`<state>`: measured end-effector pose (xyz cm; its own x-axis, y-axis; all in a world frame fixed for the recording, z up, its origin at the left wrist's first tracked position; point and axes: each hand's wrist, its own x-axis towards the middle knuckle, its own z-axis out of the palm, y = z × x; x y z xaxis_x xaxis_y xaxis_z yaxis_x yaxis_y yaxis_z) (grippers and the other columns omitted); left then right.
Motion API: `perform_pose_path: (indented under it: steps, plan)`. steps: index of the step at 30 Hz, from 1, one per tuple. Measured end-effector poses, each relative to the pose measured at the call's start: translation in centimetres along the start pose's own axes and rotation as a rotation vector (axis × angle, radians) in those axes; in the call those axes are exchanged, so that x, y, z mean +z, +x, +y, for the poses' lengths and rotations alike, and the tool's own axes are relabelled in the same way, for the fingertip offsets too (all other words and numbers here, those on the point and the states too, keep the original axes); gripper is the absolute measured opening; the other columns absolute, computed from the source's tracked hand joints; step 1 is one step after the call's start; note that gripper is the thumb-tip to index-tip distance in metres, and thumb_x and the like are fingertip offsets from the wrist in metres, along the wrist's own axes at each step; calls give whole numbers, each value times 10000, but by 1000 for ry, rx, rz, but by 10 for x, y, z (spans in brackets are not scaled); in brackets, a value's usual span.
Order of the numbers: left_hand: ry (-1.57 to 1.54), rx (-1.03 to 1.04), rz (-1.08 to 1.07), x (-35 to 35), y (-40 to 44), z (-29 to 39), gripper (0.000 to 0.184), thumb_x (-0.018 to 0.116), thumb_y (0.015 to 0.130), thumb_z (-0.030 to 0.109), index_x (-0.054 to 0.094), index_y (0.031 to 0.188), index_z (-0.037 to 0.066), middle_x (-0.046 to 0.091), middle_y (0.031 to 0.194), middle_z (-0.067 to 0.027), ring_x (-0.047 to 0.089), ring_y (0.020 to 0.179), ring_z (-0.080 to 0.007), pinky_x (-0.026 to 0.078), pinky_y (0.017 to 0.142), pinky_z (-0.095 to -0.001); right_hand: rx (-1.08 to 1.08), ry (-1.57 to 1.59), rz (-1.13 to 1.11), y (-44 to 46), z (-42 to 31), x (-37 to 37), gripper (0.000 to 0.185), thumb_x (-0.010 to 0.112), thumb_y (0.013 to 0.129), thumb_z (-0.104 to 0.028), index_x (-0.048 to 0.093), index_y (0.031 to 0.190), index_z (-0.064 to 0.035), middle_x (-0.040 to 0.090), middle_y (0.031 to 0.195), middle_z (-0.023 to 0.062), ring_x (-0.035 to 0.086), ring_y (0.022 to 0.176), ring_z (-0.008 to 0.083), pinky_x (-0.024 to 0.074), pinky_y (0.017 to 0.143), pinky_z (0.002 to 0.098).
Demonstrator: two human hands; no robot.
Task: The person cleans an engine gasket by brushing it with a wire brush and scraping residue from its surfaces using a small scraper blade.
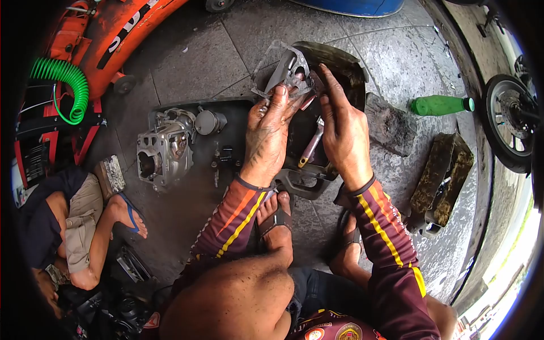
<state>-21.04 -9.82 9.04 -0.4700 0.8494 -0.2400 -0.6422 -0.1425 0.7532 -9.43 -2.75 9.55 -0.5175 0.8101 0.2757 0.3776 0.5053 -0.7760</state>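
Observation:
My left hand (268, 127) grips a grey metal engine part (289, 71) with a clear sheet-like piece around it, above a dark basin (354, 65). My right hand (344, 130) is just to the right of the part, its fingers stretched out and apart from my left hand. Between my wrists a brush (311, 144) with a worn handle lies in the basin. Left of my hands an engine casing (164, 148) and a piston (210, 122) rest on a dark tray.
A green bottle (442, 105) and a grimy metal box (442, 181) are on the right, near a wheel (510, 122). A person's bare foot (129, 216) is at the left. An orange machine (119, 39) and a green coiled hose (71, 85) stand at the upper left.

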Motion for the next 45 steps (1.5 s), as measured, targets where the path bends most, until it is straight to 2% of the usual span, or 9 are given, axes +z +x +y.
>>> perform_pose_path:
  steps: [9,11,12,20,29,31,38,41,45]
  plan:
    - [-106,-2,90,5,-7,-9,377,519,1024,270,569,1251,-28,628,1236,-135,591,1179,-231,461,1056,-355,11,1,-12,-7,-4,13,567,555,917,-53,402,1461,-95,671,813,242,672,712,406,523,586,459]
    - [-130,0,91,5,-8,-14,380,518,1025,270,566,1255,-28,622,1248,-134,588,1182,-230,462,1055,-355,187,78,-11,-1,-12,6,469,512,968,-59,461,1433,-103,661,1062,267,671,911,415,543,737,427]
    - [-155,4,84,6,-9,-16,383,517,1025,270,563,1260,-29,616,1260,-132,585,1185,-229,463,1054,-354,81,85,52,-2,-6,12,578,545,915,-42,393,1470,-96,659,767,234,659,664,405,519,578,454]
    - [-95,45,85,11,-10,-11,399,510,1029,271,543,1287,-31,587,1300,-132,585,1174,-218,474,1041,-339,103,162,59,-6,-12,10,562,524,943,-54,355,1479,-48,614,676,246,642,613,415,488,538,447]
    - [-103,9,145,10,-15,-15,411,501,1033,289,539,1305,-18,594,1296,-125,584,1170,-199,468,1039,-335,120,104,21,-13,-19,18,505,529,940,-59,401,1426,-9,607,670,265,637,569,407,484,513,460]
    - [-104,0,152,7,-17,-16,415,497,1034,295,538,1307,-15,596,1295,-123,581,1176,-197,462,1045,-337,239,111,-66,-15,-22,16,421,476,999,-85,456,1418,-49,664,851,266,702,700,355,507,583,404]
    - [-154,-30,136,9,-19,-16,377,491,1037,287,561,1271,0,600,1293,-117,567,1201,-196,443,1065,-341,155,147,-12,-18,-20,21,447,468,992,-68,426,1436,-42,662,941,288,707,747,369,528,616,390]
    - [-180,-14,120,18,-23,-19,360,499,1035,278,567,1269,13,609,1275,-104,568,1195,-188,445,1061,-333,255,173,17,-10,-26,12,429,478,1000,-88,451,1428,-56,655,789,254,698,668,340,500,571,387]
    - [-180,-9,167,17,-23,-22,349,514,1029,278,574,1253,18,613,1257,-88,576,1174,-172,464,1036,-315,178,131,45,-16,-23,18,433,475,1004,-94,444,1434,-61,629,713,238,682,611,324,482,544,385]
